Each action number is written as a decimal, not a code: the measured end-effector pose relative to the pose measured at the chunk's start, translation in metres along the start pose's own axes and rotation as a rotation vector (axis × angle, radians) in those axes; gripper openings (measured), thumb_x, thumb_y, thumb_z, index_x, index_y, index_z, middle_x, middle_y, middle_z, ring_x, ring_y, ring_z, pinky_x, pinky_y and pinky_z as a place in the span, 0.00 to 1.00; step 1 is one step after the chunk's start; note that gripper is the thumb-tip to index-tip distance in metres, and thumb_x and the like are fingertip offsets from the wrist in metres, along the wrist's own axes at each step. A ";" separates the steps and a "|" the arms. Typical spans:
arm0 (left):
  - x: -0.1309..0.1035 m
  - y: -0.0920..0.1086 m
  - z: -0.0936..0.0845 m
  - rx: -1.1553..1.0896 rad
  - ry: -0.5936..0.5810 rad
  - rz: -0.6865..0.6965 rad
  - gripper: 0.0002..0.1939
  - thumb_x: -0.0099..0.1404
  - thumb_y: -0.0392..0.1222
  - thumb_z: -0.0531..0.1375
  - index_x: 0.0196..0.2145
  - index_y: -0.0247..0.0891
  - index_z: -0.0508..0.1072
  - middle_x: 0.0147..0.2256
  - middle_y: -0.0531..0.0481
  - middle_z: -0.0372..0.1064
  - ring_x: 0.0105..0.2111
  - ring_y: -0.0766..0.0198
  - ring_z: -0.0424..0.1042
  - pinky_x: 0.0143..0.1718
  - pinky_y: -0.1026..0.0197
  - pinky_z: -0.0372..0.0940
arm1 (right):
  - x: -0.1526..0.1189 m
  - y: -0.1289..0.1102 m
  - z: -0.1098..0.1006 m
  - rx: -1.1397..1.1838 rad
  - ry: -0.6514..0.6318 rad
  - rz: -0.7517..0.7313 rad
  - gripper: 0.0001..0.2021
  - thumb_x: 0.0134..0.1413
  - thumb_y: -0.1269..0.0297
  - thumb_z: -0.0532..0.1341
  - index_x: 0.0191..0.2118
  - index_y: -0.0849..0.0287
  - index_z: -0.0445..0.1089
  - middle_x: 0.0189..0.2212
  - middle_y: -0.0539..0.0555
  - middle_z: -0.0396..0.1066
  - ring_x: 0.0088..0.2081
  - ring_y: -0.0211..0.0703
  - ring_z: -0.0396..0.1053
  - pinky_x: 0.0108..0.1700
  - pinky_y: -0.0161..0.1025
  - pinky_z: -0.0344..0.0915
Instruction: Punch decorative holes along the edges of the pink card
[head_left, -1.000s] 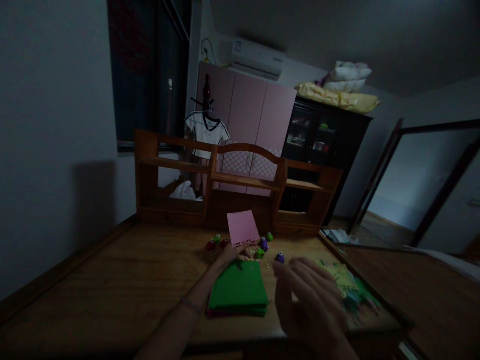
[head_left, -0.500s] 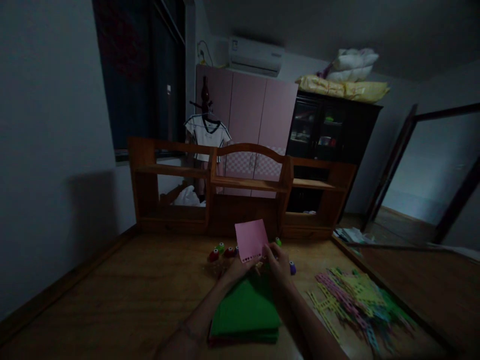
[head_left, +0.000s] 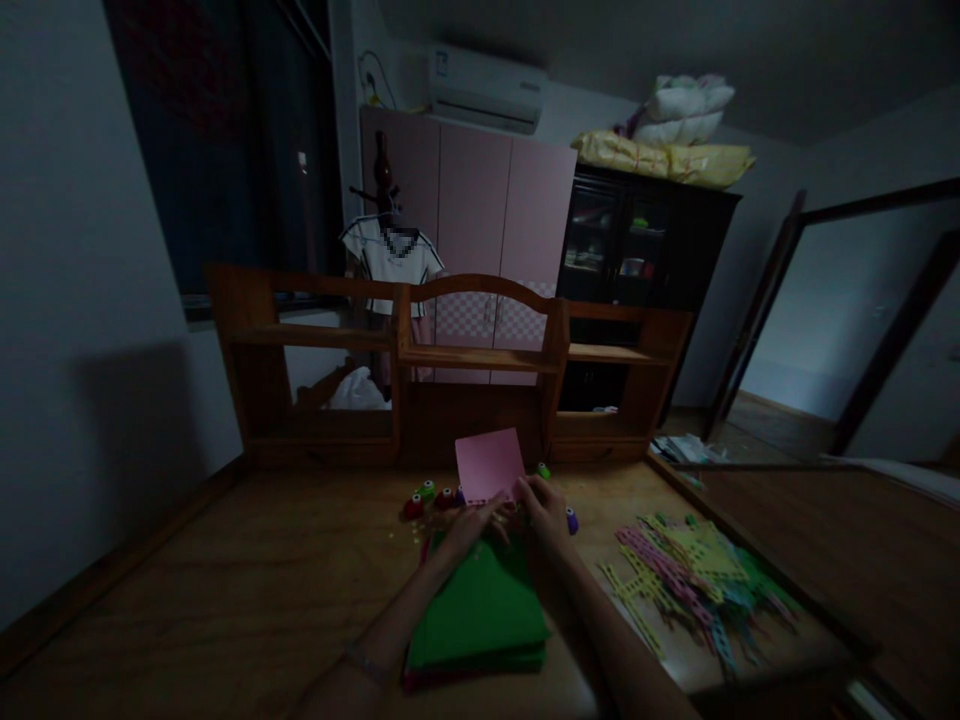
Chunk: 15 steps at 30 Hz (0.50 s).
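Wooden tabletop (head_left: 315, 560) lies under both hands. Fingers of my left hand (head_left: 476, 522) and right hand (head_left: 544, 508) pinch the pink sheet (head_left: 491, 465) at its lower edge; green sheets (head_left: 480, 610) sit just below them.

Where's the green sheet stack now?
Head view, lower centre: the green stack lies on the wooden desk, beneath the forearms, left of the colourful strips.

from head height close behind the tabletop (head_left: 300, 560), the one view faces forward and slightly down.
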<state>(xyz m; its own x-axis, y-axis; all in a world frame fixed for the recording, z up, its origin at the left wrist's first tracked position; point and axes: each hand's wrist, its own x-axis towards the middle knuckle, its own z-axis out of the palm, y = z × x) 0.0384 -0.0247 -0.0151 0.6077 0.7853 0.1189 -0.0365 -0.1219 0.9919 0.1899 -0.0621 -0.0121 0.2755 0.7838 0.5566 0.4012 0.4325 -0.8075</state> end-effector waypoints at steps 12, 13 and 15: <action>-0.012 0.019 0.001 0.078 0.091 0.049 0.15 0.51 0.47 0.63 0.34 0.35 0.78 0.32 0.46 0.76 0.27 0.58 0.72 0.32 0.61 0.66 | 0.000 -0.001 -0.001 0.097 -0.046 0.062 0.17 0.54 0.48 0.57 0.27 0.58 0.68 0.22 0.49 0.64 0.26 0.41 0.63 0.27 0.34 0.59; -0.012 0.018 0.001 0.086 0.097 0.052 0.13 0.52 0.46 0.63 0.33 0.36 0.78 0.31 0.46 0.76 0.28 0.58 0.72 0.32 0.61 0.66 | -0.001 -0.002 -0.002 0.106 -0.048 0.063 0.17 0.54 0.48 0.58 0.27 0.58 0.68 0.22 0.49 0.64 0.26 0.41 0.63 0.26 0.34 0.59; -0.012 0.015 0.000 0.101 0.092 0.068 0.12 0.52 0.46 0.62 0.32 0.37 0.78 0.31 0.47 0.75 0.28 0.59 0.72 0.31 0.62 0.65 | -0.002 -0.006 -0.002 0.132 -0.045 0.061 0.16 0.54 0.49 0.58 0.28 0.58 0.68 0.23 0.49 0.64 0.26 0.41 0.63 0.26 0.34 0.59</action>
<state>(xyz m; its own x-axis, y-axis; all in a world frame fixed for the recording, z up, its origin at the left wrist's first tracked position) 0.0310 -0.0357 -0.0014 0.5314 0.8246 0.1943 0.0073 -0.2338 0.9723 0.1889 -0.0672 -0.0084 0.2551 0.8283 0.4989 0.2662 0.4359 -0.8597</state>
